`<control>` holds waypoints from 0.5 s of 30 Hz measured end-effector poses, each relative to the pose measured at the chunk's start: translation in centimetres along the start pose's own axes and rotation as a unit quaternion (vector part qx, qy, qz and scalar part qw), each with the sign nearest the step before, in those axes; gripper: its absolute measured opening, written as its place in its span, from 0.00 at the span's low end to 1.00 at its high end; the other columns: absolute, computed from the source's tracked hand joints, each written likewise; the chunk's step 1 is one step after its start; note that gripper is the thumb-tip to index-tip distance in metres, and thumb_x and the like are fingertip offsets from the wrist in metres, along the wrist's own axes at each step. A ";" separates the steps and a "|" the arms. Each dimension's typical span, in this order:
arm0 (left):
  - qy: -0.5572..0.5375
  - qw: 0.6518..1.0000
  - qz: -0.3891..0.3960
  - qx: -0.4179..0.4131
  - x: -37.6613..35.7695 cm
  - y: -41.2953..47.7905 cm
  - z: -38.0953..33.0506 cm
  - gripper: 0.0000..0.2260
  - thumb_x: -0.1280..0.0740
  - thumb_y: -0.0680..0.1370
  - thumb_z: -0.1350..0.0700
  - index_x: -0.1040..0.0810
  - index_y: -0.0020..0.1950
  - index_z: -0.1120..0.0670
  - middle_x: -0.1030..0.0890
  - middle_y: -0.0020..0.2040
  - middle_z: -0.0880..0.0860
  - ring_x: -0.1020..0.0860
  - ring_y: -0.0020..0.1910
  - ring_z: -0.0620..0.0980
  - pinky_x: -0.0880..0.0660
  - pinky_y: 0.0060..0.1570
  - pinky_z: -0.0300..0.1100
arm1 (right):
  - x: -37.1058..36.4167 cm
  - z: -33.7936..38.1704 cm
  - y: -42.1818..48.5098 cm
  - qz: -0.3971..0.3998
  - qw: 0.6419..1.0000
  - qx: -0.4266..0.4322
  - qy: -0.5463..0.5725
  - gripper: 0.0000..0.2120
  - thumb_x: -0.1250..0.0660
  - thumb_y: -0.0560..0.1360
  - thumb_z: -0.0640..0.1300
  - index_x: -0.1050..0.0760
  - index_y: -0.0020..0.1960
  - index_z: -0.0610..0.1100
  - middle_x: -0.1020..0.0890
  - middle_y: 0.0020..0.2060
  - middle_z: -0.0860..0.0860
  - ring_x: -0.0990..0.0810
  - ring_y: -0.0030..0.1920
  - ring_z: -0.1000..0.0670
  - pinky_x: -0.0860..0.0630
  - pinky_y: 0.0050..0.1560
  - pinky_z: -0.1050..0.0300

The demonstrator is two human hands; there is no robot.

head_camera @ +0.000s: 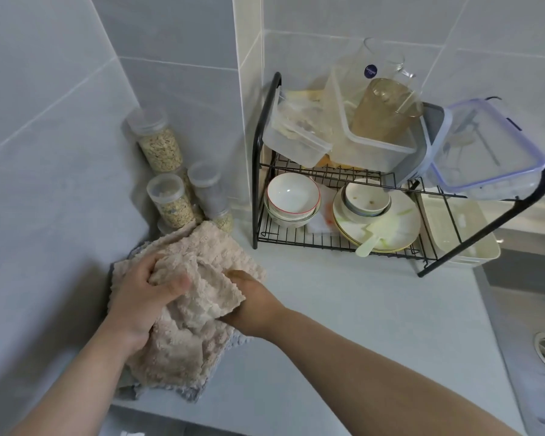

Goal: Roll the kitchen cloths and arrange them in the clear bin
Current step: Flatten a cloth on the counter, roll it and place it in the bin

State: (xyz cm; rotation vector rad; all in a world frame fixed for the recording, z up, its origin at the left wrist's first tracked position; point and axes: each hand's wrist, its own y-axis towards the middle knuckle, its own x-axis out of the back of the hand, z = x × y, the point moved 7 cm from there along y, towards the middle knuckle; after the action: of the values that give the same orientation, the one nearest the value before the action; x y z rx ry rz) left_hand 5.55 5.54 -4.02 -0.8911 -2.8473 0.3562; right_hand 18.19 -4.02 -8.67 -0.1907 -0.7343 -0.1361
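Observation:
A beige waffle-textured kitchen cloth (202, 256) lies bunched on the grey countertop at lower left. My left hand (142, 297) grips a fold of it from the left, thumb pressed over the fabric. My right hand (252, 306) holds its right side, fingers tucked under the cloth and partly hidden. Under the beige cloth a grey cloth (139, 390) peeks out at the bottom and left edges. Clear plastic containers (293, 140) are stacked on the dish rack; I cannot tell which one is the task's bin.
A black wire dish rack (328, 243) with bowls, plates and plastic tubs stands at the back right. Several jars of oats (161, 146) crowd the wall corner just behind the cloths. A steel sink (535, 309) is at the far right.

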 end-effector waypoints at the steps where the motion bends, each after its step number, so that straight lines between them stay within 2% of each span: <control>1: 0.015 1.000 -0.009 0.002 0.1 -0.2 -0.1 0.31 0.18 0.50 0.44 0.21 0.51 0.46 0.15 0.47 0.51 0.16 0.47 0.54 0.22 0.47 0.52 | -0.2 -0.1 0.5 0.005 1.000 -0.007 -0.012 0.16 0.30 0.73 0.36 0.21 0.60 0.39 0.20 0.57 0.40 0.24 0.61 0.42 0.28 0.61 0.54; 3: 0.055 0.998 -0.027 -0.007 0.4 -0.4 -0.5 0.20 0.20 0.60 0.55 0.21 0.50 0.46 0.15 0.46 0.52 0.17 0.47 0.55 0.21 0.46 0.52 | 0.1 -0.7 0.9 0.000 0.997 -0.070 0.045 0.11 0.37 0.75 0.34 0.19 0.55 0.38 0.19 0.49 0.45 0.23 0.49 0.47 0.28 0.49 0.59; 4: 0.065 0.997 -0.030 -0.014 0.6 -0.4 -0.6 0.17 0.23 0.65 0.58 0.21 0.49 0.46 0.15 0.46 0.50 0.17 0.47 0.53 0.22 0.46 0.51 | 0.4 -0.9 1.0 -0.012 0.992 -0.096 0.076 0.11 0.39 0.77 0.34 0.19 0.54 0.39 0.20 0.46 0.48 0.24 0.46 0.49 0.29 0.46 0.60; 5: 0.061 0.997 -0.033 -0.020 0.9 -0.5 -0.7 0.14 0.25 0.68 0.60 0.21 0.49 0.46 0.15 0.45 0.48 0.17 0.46 0.50 0.23 0.46 0.49 | 0.5 -0.9 1.2 -0.023 0.988 -0.110 0.104 0.11 0.40 0.77 0.35 0.20 0.54 0.40 0.20 0.45 0.50 0.24 0.44 0.51 0.29 0.45 0.60; 7: 0.033 0.998 -0.038 -0.025 1.8 -0.5 -0.9 0.09 0.29 0.69 0.57 0.20 0.46 0.45 0.16 0.43 0.46 0.18 0.44 0.47 0.25 0.45 0.48 | 0.4 -0.3 1.5 -0.025 0.981 -0.117 0.154 0.12 0.40 0.77 0.37 0.21 0.56 0.42 0.19 0.50 0.49 0.23 0.48 0.50 0.27 0.49 0.58; 9: 0.030 0.997 -0.054 -0.039 2.6 -0.3 -1.3 0.06 0.32 0.69 0.53 0.20 0.45 0.46 0.17 0.42 0.47 0.19 0.43 0.45 0.26 0.43 0.46 | 0.0 0.6 1.3 0.002 0.966 -0.122 0.227 0.11 0.39 0.78 0.46 0.21 0.56 0.45 0.19 0.53 0.45 0.23 0.48 0.50 0.26 0.51 0.54; 11: 0.045 0.995 -0.074 -0.055 3.3 -0.1 -1.6 0.01 0.32 0.74 0.54 0.22 0.45 0.48 0.18 0.40 0.48 0.21 0.40 0.42 0.28 0.41 0.44 | -0.8 1.3 1.0 0.036 0.925 -0.158 0.344 0.17 0.43 0.78 0.60 0.22 0.48 0.49 0.19 0.47 0.43 0.23 0.44 0.49 0.26 0.48 0.52; 12: 0.053 0.993 -0.086 -0.063 3.5 0.0 -1.8 0.02 0.33 0.77 0.56 0.22 0.45 0.49 0.18 0.40 0.49 0.21 0.39 0.42 0.28 0.41 0.45 | -0.8 1.6 0.8 0.044 0.909 -0.170 0.377 0.19 0.44 0.78 0.63 0.23 0.46 0.51 0.20 0.45 0.44 0.22 0.43 0.49 0.25 0.48 0.52; 13: 0.065 0.991 -0.095 -0.070 3.8 0.1 -2.0 0.04 0.35 0.79 0.57 0.23 0.46 0.50 0.19 0.41 0.50 0.21 0.39 0.42 0.28 0.41 0.45 | -0.8 1.9 1.0 0.041 0.908 -0.171 0.381 0.18 0.43 0.78 0.62 0.24 0.44 0.50 0.21 0.43 0.46 0.22 0.41 0.48 0.24 0.48 0.51; 15: 0.097 0.986 -0.107 -0.088 4.2 0.3 -2.6 0.06 0.37 0.81 0.57 0.23 0.46 0.49 0.19 0.42 0.50 0.22 0.38 0.40 0.29 0.41 0.45 | -0.3 2.3 1.6 0.013 0.923 -0.171 0.345 0.11 0.37 0.77 0.54 0.26 0.44 0.46 0.22 0.39 0.46 0.23 0.37 0.48 0.25 0.43 0.48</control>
State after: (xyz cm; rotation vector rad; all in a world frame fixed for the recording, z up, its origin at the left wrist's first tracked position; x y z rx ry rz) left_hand 2.82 8.62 -1.31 -0.5996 -2.7856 -0.0066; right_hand 16.79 -1.96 -7.34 -0.4571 0.0031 -0.2890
